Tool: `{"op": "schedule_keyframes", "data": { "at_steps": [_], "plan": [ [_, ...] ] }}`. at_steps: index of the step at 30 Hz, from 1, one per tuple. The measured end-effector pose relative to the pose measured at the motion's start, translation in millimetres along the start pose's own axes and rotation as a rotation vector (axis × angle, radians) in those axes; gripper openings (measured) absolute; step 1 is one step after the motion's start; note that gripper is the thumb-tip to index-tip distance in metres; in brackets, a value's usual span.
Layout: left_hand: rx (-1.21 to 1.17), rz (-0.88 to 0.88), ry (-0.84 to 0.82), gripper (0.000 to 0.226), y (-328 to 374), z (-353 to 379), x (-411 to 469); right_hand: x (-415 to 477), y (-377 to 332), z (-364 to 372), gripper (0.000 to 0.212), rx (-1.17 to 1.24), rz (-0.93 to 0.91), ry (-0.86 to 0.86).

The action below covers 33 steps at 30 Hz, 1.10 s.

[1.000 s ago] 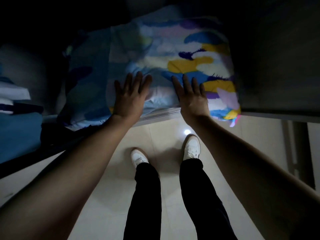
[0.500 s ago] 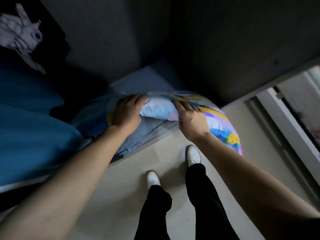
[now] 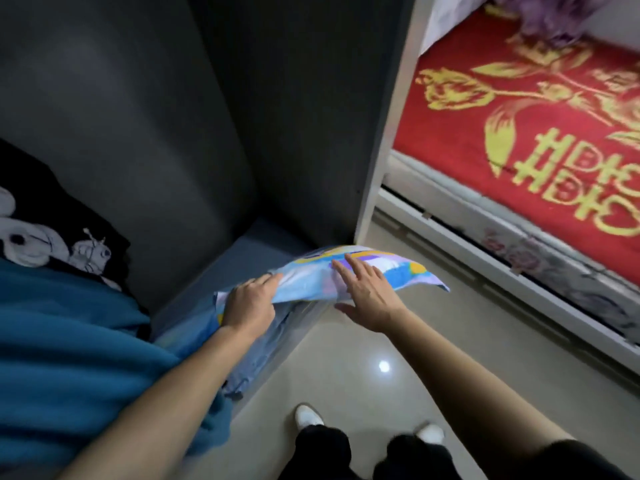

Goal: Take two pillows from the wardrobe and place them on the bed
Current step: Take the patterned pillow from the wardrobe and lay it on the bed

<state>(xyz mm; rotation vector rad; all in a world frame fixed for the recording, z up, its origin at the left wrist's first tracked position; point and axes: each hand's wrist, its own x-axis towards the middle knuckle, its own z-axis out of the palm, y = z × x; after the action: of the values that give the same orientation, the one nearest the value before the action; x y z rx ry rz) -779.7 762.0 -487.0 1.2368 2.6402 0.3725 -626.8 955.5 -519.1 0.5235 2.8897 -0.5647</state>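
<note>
Risk noted: the patterned pillow (image 3: pixel 349 275) hangs half out over the floor (image 3: pixel 346 358) from the low wardrobe (image 3: pixel 207 133) shelf, and with only one secure grip it could sag, slip and drop, or drag the blue bedding (image 3: pixel 249 355) beneath it out as well. The left hand (image 3: pixel 249 306) is closed around the pillow's near-left edge, fingers curled under the fabric. The right hand (image 3: pixel 367 296) lies open and flat on top of it, fingers spread, gripping nothing; the bed (image 3: pixel 536 133) stands well apart to the right.
</note>
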Motion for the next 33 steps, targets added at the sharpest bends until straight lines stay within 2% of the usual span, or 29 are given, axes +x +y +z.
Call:
{"op": "schedule_keyframes", "data": {
  "at_steps": [2, 3, 7, 13, 17, 18, 21, 24, 29, 33],
  "plan": [
    [0.005, 0.022, 0.017, 0.063, 12, -10, -9, -5, 2, -7, 0.098, -0.035, 0.000, -0.039],
    [0.012, 0.036, 0.026, 0.063, 19, -14, -15, -7, 3, -9, 0.095, -0.044, -0.005, -0.047],
    [0.060, 0.106, 0.103, 0.058, 57, -23, -40, -32, 18, -18, 0.056, -0.064, -0.089, -0.015],
    [0.115, 0.184, 0.078, 0.059, 148, -17, -58, -112, 75, -36, 0.055, -0.052, -0.059, 0.055],
    [0.043, 0.229, 0.057, 0.060, 232, -5, -56, -185, 136, -69, 0.038, -0.097, -0.016, 0.160],
    [0.025, 0.244, 0.060, 0.061, 254, 0, -52, -203, 153, -77, 0.039, -0.076, 0.002, 0.186],
    [-0.020, 0.318, 0.067, 0.061, 321, 13, -36, -252, 205, -100, 0.059, 0.024, 0.038, 0.268],
    [-0.042, 0.399, 0.075, 0.059, 385, 25, -19, -290, 250, -123, 0.066, -0.002, 0.095, 0.373],
    [-0.075, 0.468, 0.070, 0.058, 455, 40, 6, -327, 305, -150, 0.055, -0.005, 0.188, 0.408],
    [-0.106, 0.543, 0.084, 0.053, 483, 46, 45, -321, 334, -164, 0.043, -0.039, 0.260, 0.536]
  ]
}}
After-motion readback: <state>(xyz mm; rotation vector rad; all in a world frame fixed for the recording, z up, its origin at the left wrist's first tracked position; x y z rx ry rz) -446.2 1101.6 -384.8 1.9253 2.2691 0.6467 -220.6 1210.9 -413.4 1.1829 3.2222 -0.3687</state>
